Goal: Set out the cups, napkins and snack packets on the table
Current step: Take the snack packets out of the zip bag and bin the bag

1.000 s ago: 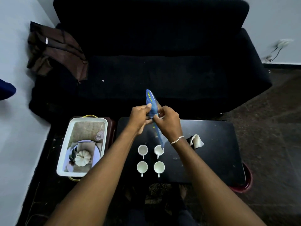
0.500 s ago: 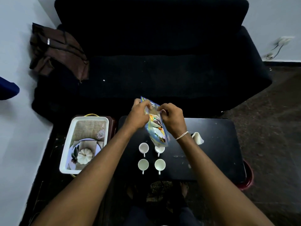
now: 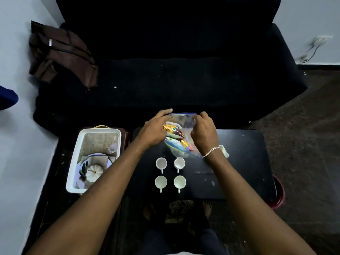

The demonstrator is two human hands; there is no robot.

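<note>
Fingers of the left hand and fingers of the right hand each pinch one side of the blue-edged mouth of a clear plastic bag, holding it stretched between them above the far edge of the black bench. The bag hangs down from the fingers, and through its wall show several snack packets, orange, brown and blue-green, bunched between the two hands. The right wrist carries a chain bracelet. Just beyond that wrist, partly hidden by it, a white napkin lies on the bench. Nearer the person than the fingers, directly below the bag's lower end, four white cups stand upright in a two-by-two square with handles pointing toward the person; the bag's lowest corner overlaps the far right cup in view, contact cannot be told. To the left of the left hand, off the bench, a white tray holds a plate, a cloth and a small white pumpkin. Beyond the fingers stands a black sofa with a brown bag on its left arm.
</note>
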